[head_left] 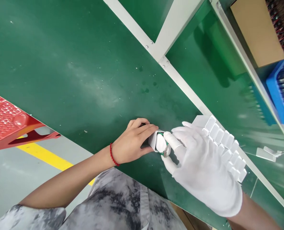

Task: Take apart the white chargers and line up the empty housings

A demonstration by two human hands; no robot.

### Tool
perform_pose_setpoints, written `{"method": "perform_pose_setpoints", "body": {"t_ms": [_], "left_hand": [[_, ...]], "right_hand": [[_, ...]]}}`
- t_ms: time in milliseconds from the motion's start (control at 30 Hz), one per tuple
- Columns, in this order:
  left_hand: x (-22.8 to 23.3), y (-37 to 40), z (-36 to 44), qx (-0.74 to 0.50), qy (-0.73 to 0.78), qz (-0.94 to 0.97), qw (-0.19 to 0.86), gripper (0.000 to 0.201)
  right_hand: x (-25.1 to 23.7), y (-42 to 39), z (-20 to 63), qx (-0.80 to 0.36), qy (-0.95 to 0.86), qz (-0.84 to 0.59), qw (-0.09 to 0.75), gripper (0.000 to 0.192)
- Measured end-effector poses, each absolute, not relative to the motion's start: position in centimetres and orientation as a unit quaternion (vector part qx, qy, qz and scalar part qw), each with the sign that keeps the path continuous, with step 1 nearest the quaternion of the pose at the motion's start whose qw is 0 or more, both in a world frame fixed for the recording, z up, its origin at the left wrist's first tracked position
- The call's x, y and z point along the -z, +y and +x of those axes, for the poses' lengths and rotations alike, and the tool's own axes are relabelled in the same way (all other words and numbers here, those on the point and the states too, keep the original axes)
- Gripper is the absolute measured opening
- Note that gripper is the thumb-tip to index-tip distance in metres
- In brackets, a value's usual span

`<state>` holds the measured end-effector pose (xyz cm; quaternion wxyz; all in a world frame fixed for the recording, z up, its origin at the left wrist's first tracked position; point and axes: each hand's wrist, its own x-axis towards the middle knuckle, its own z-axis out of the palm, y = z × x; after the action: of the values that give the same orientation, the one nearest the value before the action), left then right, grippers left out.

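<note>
My bare left hand [132,140], a red cord on its wrist, is closed around a small white plastic housing [152,140] and steadies it above the green table. A white glove covers my right hand [194,163]. Its thumb and fingertips pinch a circuit board [166,149] with green edges and round white faces, at the open end of the housing. Whether the board sits partly inside the housing I cannot tell. Several white box-shaped housings [218,135] lie grouped just beyond my right hand, which hides part of them.
A pale metal frame bar [187,88] runs diagonally across the green table [84,64]. At the upper right are a cardboard box [258,32] and a blue crate [277,92] of stacked parts. A white piece [265,154] lies at right; a red stool [10,118] stands left.
</note>
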<state>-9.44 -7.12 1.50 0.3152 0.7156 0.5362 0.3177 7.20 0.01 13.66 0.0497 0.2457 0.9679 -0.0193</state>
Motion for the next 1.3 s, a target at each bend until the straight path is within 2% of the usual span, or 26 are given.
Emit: {"method": "perform_pose_setpoints", "body": {"t_ms": [367, 700, 800, 867, 933, 967, 1033, 1133, 1300], "left_hand": [[-1.8, -6.9, -9.4, -0.321, 0.538, 0.714, 0.311, 0.044], [-1.6, -6.9, -9.5, -0.317, 0.539, 0.714, 0.315, 0.045], [-1.5, -6.9, -9.4, -0.323, 0.538, 0.716, 0.305, 0.043], [-1.4, -6.9, -9.4, -0.327, 0.538, 0.716, 0.301, 0.043], [-1.4, -6.9, -9.4, -0.332, 0.537, 0.713, 0.305, 0.043], [-1.5, -6.9, -9.5, -0.333, 0.536, 0.711, 0.309, 0.044], [-1.6, -6.9, -9.5, -0.333, 0.533, 0.709, 0.319, 0.044], [-2.0, -7.2, -9.6, -0.321, 0.522, 0.716, 0.334, 0.044], [-2.5, -8.5, -9.4, -0.308, 0.516, 0.727, 0.332, 0.043]], "right_hand": [[-13.3, 0.1, 7.4, 0.040, 0.965, 0.252, 0.058, 0.024], [-13.0, 0.5, 5.9, 0.021, 0.962, 0.256, 0.089, 0.017], [-13.4, 0.8, 6.0, 0.032, 0.963, 0.254, 0.084, 0.043], [-14.3, 0.0, 7.5, 0.037, 0.961, 0.272, 0.018, 0.064], [-15.3, -1.9, 9.6, 0.036, 0.941, 0.329, -0.075, 0.069], [-15.5, -3.2, 10.5, 0.047, 0.926, 0.362, -0.092, 0.069], [-14.8, -6.0, 11.7, 0.127, 0.874, 0.462, -0.081, 0.053], [-11.5, -8.9, 11.0, 0.242, 0.804, 0.541, -0.057, 0.055], [-6.6, -8.8, 8.3, 0.411, 0.672, 0.602, -0.130, 0.041]]}}
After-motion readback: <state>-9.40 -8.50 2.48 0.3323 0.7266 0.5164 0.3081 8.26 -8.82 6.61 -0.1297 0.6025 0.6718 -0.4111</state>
